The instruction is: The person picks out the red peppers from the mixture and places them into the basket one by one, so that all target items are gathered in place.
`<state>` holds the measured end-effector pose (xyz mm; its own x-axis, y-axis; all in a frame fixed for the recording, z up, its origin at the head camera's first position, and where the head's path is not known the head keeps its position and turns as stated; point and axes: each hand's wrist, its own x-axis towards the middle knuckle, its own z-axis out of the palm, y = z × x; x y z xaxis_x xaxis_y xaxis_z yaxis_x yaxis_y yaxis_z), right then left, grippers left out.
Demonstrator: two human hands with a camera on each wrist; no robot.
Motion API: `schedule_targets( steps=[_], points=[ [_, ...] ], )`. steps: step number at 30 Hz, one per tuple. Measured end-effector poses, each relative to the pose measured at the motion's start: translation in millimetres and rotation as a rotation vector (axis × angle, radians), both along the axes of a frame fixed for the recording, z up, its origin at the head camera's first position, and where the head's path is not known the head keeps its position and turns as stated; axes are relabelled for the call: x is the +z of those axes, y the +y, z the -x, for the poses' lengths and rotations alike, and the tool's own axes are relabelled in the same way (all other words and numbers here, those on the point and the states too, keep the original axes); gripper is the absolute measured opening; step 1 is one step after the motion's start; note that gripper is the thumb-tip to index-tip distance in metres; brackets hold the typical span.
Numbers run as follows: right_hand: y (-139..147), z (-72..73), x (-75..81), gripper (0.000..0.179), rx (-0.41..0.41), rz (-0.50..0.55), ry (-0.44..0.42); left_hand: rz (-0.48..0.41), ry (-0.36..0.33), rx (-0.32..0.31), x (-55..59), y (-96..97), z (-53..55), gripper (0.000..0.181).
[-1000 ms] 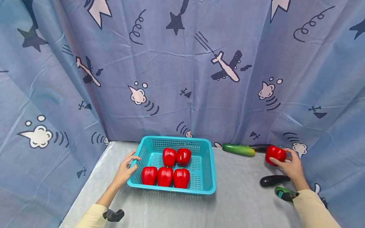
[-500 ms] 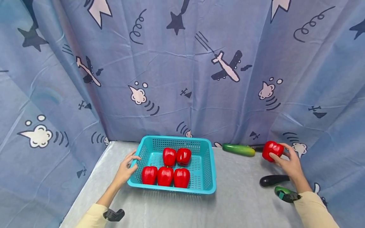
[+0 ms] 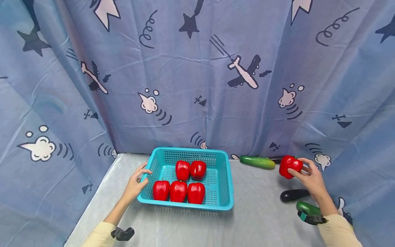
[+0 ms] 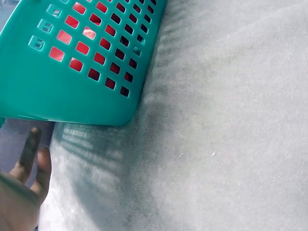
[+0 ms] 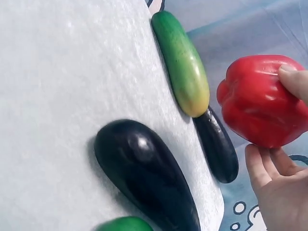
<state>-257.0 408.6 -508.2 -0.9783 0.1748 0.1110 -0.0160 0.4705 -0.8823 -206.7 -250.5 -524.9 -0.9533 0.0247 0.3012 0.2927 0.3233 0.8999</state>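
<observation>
My right hand pinches a red bell pepper between thumb and fingers at the table's far right. In the right wrist view the thumb lies over one side of the pepper, fingertips on the opposite side. My left hand is at the left rim of a turquoise plastic basket, its fingertips overlapping the rim in the head view. Seen from the left wrist, two nearly straight fingers point toward the basket wall, just outside it. Several red bell peppers lie in two rows inside the basket, mostly in its left and middle.
A green-yellow cucumber and a dark eggplant lie along the back edge. Nearer the front right are another eggplant and a green vegetable, the latter partly behind the right wrist. A blue patterned curtain surrounds the grey table.
The red bell pepper in my right hand rises slightly, then moves left and a little lower. My left hand and the basket stay in place.
</observation>
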Motion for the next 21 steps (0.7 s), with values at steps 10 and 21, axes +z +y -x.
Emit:
schedule_targets(
  steps=[10,21],
  points=[
    [-10,-6.8,3.4,0.070,0.009,0.029,0.004,0.006,-0.019,0.003,8.9,1.8,-5.0,0.026],
    [-34,-19.7,12.5,0.073,-0.002,0.049,0.020,0.022,-0.015,0.001,10.9,2.8,-5.6,0.026]
  ],
)
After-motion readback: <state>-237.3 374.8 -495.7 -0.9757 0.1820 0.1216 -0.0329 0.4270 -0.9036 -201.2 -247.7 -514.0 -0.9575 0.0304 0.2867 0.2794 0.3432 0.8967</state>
